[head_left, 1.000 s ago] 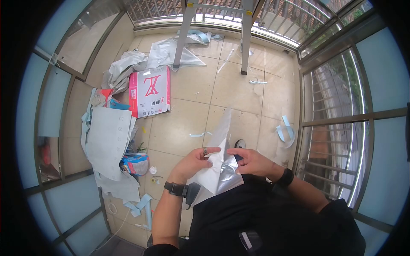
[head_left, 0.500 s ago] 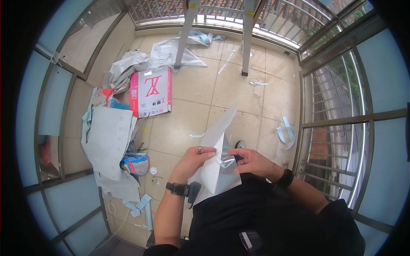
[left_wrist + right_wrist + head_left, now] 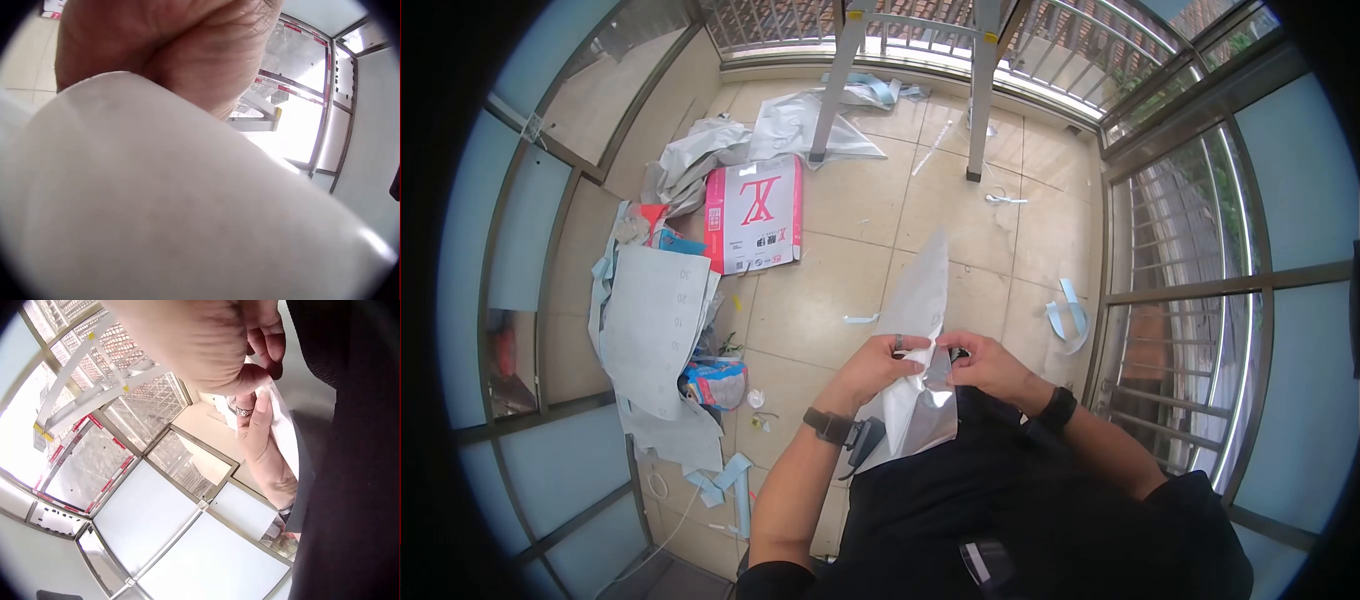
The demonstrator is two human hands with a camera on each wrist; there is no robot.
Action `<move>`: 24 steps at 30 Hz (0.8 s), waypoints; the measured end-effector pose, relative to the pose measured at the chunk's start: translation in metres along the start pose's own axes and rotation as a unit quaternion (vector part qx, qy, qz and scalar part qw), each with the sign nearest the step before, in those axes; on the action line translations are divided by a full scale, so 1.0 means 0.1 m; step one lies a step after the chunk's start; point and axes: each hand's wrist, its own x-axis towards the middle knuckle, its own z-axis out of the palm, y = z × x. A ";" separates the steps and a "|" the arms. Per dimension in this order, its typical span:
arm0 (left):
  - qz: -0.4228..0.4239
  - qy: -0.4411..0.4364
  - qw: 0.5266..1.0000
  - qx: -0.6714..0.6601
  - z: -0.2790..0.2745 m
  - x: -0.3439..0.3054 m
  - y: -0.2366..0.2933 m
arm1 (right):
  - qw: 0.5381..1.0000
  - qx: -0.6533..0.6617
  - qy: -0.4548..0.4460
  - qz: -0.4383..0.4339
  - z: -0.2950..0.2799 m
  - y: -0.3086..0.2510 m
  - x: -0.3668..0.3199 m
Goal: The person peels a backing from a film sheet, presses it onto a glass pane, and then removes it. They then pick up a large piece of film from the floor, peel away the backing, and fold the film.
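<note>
A sheet [image 3: 910, 415], white on one face and shiny silver on the other, is held folded in front of the person's lap. Its pointed far end rises over the floor. My left hand [image 3: 875, 368], with a ring on one finger, pinches the sheet at the fold. Close beside it, my right hand [image 3: 992, 370] pinches the sheet's right edge. The left wrist view is mostly filled by the sheet's pale surface [image 3: 181, 206], with the left palm [image 3: 169, 47] behind it. In the right wrist view the fingers of both hands meet at the white edge [image 3: 284, 422].
A pink and white box [image 3: 752, 215] lies on the tiled floor, near crumpled silver sheeting [image 3: 700, 155]. Large pale sheets [image 3: 655, 330] cover a pile at left. Ladder legs [image 3: 978, 110] stand at the back. Blue strips [image 3: 1068, 310] lie at right, and a railing runs behind.
Both hands have moved slightly up and closer together along the sheet. The sheet's far tip has swung a little and stands more upright, and its silver face shows less.
</note>
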 end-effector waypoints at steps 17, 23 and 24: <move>0.019 -0.005 0.998 -0.056 -0.17 -0.02 -0.07 | 0.998 0.050 -0.027 0.021 0.08 -0.07 0.01; -0.017 -0.056 0.997 -0.053 -0.21 0.15 0.00 | 0.998 0.066 -0.021 0.001 0.02 -0.03 0.09; -0.021 -0.055 0.996 -0.063 -0.21 0.16 -0.01 | 0.997 0.065 -0.035 0.016 -0.03 0.05 0.11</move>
